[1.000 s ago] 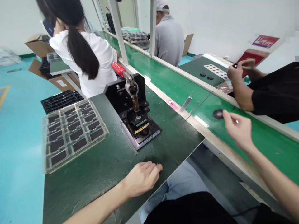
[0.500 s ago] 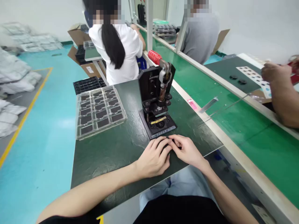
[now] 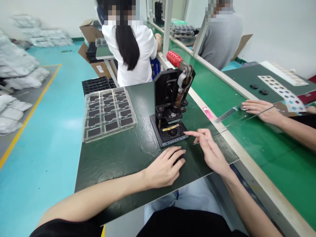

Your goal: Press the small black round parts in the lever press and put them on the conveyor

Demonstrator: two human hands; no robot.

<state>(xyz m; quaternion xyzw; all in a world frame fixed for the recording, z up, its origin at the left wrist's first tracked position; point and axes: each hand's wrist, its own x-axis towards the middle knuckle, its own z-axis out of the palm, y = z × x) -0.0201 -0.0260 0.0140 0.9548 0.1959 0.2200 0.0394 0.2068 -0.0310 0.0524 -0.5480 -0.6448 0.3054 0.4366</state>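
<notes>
The person's left hand (image 3: 164, 169) rests on a dark green textured work mat (image 3: 111, 168), its fingers curved over a small black piece (image 3: 179, 159); whether they grip it cannot be told. The right hand (image 3: 209, 148) lies just beside, its fingers loosely open and apparently empty, the index fingertip near the base of a black metal hand press (image 3: 170, 98) with a red ribbed handle (image 3: 174, 58). Left of the press sits a clear plastic tray (image 3: 108, 113) of black rectangular pieces. Across a green conveyor belt (image 3: 278, 154), a co-worker's hand (image 3: 261, 110) holds a thin metal rod (image 3: 261, 112).
</notes>
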